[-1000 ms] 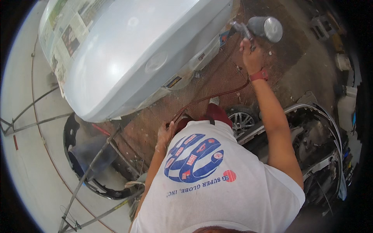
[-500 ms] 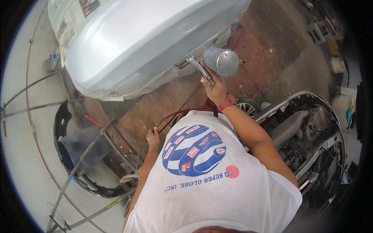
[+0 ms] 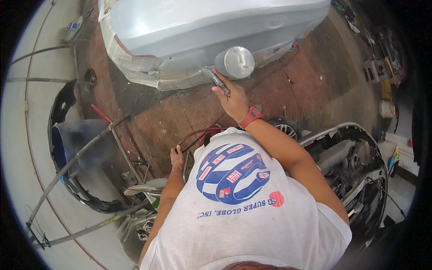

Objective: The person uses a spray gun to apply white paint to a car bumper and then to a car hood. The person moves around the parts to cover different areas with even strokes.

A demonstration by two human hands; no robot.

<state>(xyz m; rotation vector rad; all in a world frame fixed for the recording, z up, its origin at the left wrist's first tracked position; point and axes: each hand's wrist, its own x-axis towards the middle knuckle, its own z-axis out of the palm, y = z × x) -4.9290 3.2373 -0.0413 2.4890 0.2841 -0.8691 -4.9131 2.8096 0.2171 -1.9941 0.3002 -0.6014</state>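
Observation:
My right hand [image 3: 231,101], wearing a red watch, grips a metal spray gun [image 3: 212,76] with a silver cup [image 3: 238,62]. The gun is in front of the lower edge of a curved light silver-grey car body panel [image 3: 202,24], which has pale masking paper [image 3: 150,76] along its edge; I cannot tell whether they touch. My left hand [image 3: 177,157] is lower and to the left, its fingertips loosely closed on a dark red hose [image 3: 198,131] that runs toward my waist.
Metal tube frames [image 3: 90,148] and a dark bumper [image 3: 58,130] are at the left. A dismantled black car part with a silver rim [image 3: 342,157] lies at the right, beside a wheel [image 3: 285,129]. Grey blocks [image 3: 375,72] stand farther right on the patterned floor covering [image 3: 279,90].
My right hand with the spray gun has moved leftward across the panel's lower side. The view has shifted, so the panel sits higher and farther right. My left hand stays low by the hose.

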